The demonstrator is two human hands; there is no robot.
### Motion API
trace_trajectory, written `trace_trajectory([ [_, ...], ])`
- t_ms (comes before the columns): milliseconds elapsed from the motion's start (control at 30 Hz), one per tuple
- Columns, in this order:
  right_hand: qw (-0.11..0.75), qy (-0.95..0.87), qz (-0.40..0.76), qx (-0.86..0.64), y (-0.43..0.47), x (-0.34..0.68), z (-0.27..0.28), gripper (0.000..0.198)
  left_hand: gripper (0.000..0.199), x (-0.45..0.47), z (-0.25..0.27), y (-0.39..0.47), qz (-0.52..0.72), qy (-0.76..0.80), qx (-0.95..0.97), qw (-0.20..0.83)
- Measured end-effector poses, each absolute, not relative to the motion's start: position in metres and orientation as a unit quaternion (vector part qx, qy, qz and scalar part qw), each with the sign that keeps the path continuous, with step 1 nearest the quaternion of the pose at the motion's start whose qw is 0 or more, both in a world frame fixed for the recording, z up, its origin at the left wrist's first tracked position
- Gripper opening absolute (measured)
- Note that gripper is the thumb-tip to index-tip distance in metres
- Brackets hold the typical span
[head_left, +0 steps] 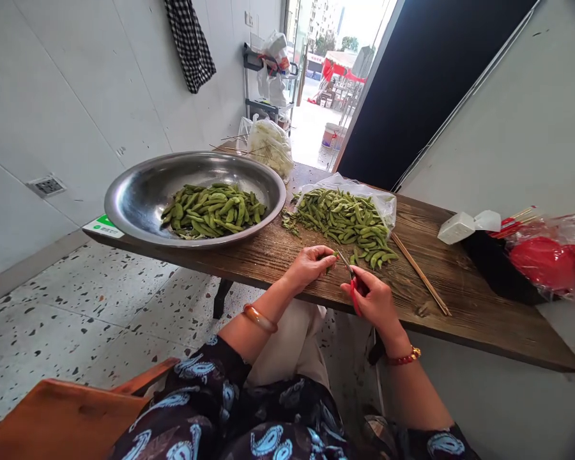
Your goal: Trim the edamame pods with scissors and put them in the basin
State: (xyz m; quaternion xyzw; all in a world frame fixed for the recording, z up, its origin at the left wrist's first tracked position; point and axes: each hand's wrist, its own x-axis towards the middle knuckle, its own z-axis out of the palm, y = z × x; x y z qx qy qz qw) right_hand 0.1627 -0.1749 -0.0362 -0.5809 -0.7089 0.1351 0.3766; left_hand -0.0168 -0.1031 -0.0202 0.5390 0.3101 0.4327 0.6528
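Note:
My left hand (310, 265) pinches a green edamame pod (329, 267) near the table's front edge, and most of the pod is hidden by the fingers. My right hand (372, 295) is closed round the red handles of a pair of scissors (354, 294), whose blades point at the pod's tip. Just beyond both hands lies a heap of edamame pods (340, 214), spilling from a clear plastic bag (386, 204). To the left stands a wide steel basin (138, 191) with a pile of pods (215, 211) in it.
Wooden skewers (421, 275) lie on the dark wooden table (483, 313), right of the heap. A white block-shaped packet (456, 228) and a red plastic package (539, 265) are at the right end. A bag of pale food (271, 147) stands behind the basin. A wooden chair (62, 421) is at lower left.

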Motion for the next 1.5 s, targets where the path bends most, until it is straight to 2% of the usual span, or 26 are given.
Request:
trace_trajectory([
  [167,0.343,-0.731,0.127,-0.576,-0.168,0.158,-0.029,0.047,0.018,-0.018,-0.019,-0.105,0.44,0.312,0.607,0.584],
  [300,0.351,-0.73,0.132,-0.571,-0.162,0.149,-0.027,0.05,0.017,-0.017,-0.021,-0.103,0.444,0.308,0.634,0.553],
  [567,0.344,-0.728,0.114,-0.582,-0.161,0.146,-0.03,0.047,0.021,-0.02,-0.019,-0.104,0.421,0.328,0.592,0.603],
  [833,0.314,-0.745,0.12,-0.577,-0.165,0.154,-0.026,0.044,0.015,-0.018,-0.019,-0.104,0.467,0.326,0.538,0.621],
  [1067,0.357,-0.699,0.13,-0.606,-0.171,0.158,-0.029,0.053,0.031,-0.025,-0.022,-0.099,0.51,0.26,0.33,0.75],
  [1233,0.358,-0.707,0.147,-0.591,-0.172,0.151,-0.03,0.053,0.033,-0.028,-0.025,-0.096,0.528,0.237,0.273,0.768],
  [1500,0.403,-0.681,0.14,-0.595,-0.16,0.124,-0.027,0.054,0.034,-0.027,-0.024,-0.099,0.503,0.24,0.325,0.764],
])
